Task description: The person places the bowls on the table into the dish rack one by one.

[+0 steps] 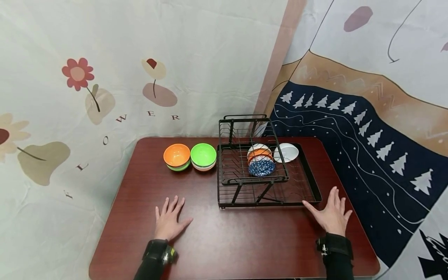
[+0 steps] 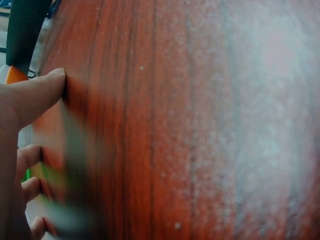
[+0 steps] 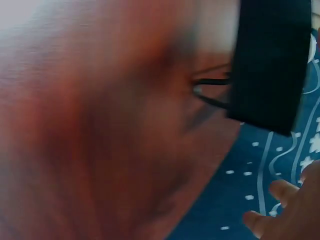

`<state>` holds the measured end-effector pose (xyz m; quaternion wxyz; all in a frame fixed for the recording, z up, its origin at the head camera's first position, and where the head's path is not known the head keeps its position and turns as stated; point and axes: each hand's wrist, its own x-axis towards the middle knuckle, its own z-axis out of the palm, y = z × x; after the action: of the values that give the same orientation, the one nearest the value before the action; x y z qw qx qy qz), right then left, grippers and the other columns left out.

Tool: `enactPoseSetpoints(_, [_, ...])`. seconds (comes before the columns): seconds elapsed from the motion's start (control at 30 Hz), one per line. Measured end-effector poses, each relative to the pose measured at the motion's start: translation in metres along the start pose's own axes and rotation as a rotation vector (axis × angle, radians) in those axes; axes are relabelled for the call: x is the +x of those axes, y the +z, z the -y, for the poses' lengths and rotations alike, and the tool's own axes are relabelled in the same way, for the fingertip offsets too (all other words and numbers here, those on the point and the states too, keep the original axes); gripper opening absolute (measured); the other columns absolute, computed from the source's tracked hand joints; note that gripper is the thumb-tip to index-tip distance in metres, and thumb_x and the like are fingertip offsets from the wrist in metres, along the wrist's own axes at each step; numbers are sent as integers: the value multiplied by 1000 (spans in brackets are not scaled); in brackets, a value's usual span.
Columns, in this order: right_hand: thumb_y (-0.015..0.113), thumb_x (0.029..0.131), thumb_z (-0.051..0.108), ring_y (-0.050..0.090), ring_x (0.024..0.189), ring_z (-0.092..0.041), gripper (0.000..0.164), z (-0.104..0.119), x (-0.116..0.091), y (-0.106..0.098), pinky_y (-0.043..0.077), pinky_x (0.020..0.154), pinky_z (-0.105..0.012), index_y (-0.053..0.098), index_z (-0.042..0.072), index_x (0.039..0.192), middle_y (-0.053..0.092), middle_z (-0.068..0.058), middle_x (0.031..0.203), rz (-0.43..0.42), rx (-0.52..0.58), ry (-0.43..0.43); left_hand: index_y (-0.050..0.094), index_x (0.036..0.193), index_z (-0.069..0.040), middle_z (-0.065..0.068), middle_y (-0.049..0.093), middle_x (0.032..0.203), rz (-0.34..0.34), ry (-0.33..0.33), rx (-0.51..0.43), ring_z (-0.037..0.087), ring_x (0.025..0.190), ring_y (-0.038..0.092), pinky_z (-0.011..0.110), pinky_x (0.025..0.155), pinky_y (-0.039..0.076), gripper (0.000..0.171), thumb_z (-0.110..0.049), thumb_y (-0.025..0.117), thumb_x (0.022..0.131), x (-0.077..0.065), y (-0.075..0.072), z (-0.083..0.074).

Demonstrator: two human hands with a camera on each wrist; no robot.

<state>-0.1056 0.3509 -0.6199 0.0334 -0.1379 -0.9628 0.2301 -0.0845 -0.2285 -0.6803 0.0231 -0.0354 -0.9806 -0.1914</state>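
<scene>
My left hand [image 1: 170, 219] has its fingers spread and rests on the table, holding nothing. In the left wrist view its thumb [image 2: 40, 95] touches the brown tabletop. My right hand [image 1: 332, 214] is spread too, its thumb close to the front right corner of a black two-tier dish rack [image 1: 267, 204]; whether it touches cannot be told. In the right wrist view the rack's dark side [image 3: 270, 65] stands beside the fingers [image 3: 285, 192]. A blue-patterned bowl [image 1: 261, 168], an orange bowl [image 1: 259, 154] and white bowls stand on edge in the rack. A white dish [image 1: 287, 152] sits toward its right back.
Left of the rack are two stacks of bowls, one topped by an orange bowl [image 1: 176, 154], the other by a green bowl [image 1: 203, 154]. The brown table [image 1: 245, 241] has rounded corners. Printed cloth [image 1: 210, 58] hangs behind it and along its right.
</scene>
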Motion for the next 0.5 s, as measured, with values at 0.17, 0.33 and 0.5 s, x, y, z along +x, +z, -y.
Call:
enactPoseSetpoints(0.17, [63,78,77,-9,142,-56,129,-10,-5,13,-11,97,-80,-17,11,155,-11,-27,160,113,-3,40,43,152,-25,8,36,157,15,-3,8,38,147,19,72,110,6,88,-69,68,79,0,0,0])
enactPoseSetpoints(0.33, [61,72,82,-13,141,-56,136,-17,-6,29,-13,96,-81,-12,5,156,-13,-28,159,191,-46,42,44,151,-25,8,37,157,10,-7,5,39,147,19,72,109,6,88,-68,68,79,0,0,-1])
enactPoseSetpoints(0.5, [60,71,84,-18,140,-54,134,-17,-9,36,-12,95,-81,10,-9,154,-11,-30,159,243,-90,30,44,151,-26,8,37,157,3,-7,5,38,147,20,72,110,6,87,-71,66,79,-1,-1,-1])
